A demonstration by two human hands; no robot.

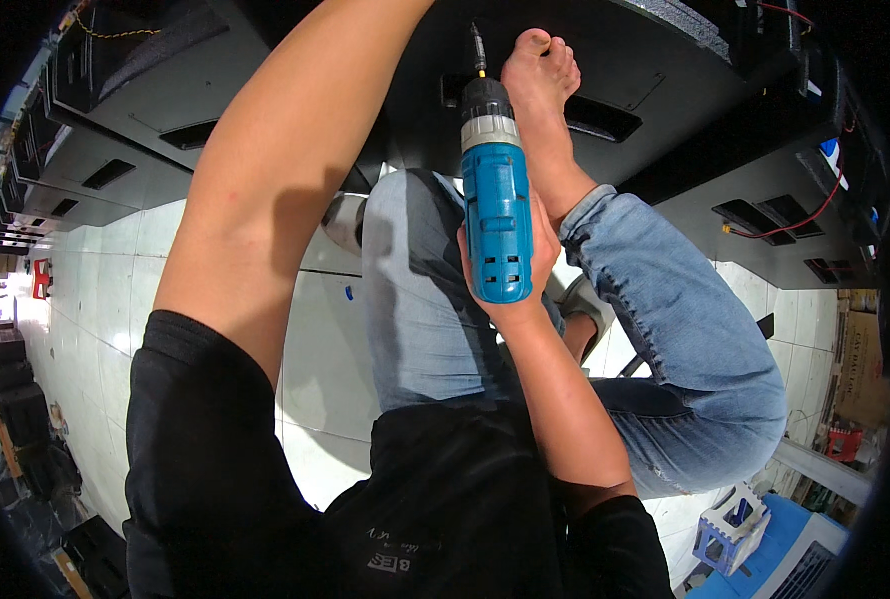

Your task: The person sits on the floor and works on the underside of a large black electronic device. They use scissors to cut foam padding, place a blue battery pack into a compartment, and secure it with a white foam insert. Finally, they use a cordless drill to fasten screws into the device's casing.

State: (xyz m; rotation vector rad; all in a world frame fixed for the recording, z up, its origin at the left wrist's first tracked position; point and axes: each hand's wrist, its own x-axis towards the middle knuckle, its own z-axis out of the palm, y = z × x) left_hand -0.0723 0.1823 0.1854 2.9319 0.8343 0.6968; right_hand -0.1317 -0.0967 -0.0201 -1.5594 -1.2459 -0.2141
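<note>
In my right hand (544, 250) is a blue cordless drill (497, 200), gripped with the fingers wrapped around its handle beneath the body. Its black chuck and long dark bit (478, 50) point away from me, over a black box-like cabinet (420, 125). The bit's tip lies near the top edge; whether it touches the cabinet I cannot tell. My left arm (295, 150) stretches far forward, and its hand is beyond the top of the picture. My bare right foot (543, 95) rests against the cabinet, just right of the chuck.
More black cabinets with rectangular cutouts stand at left (115, 165) and right (795, 215); a red wire (815, 215) hangs from the right one. White floor tiles (95, 299) show below. A white and blue stool (733, 527) and a cardboard box (858, 364) sit at lower right.
</note>
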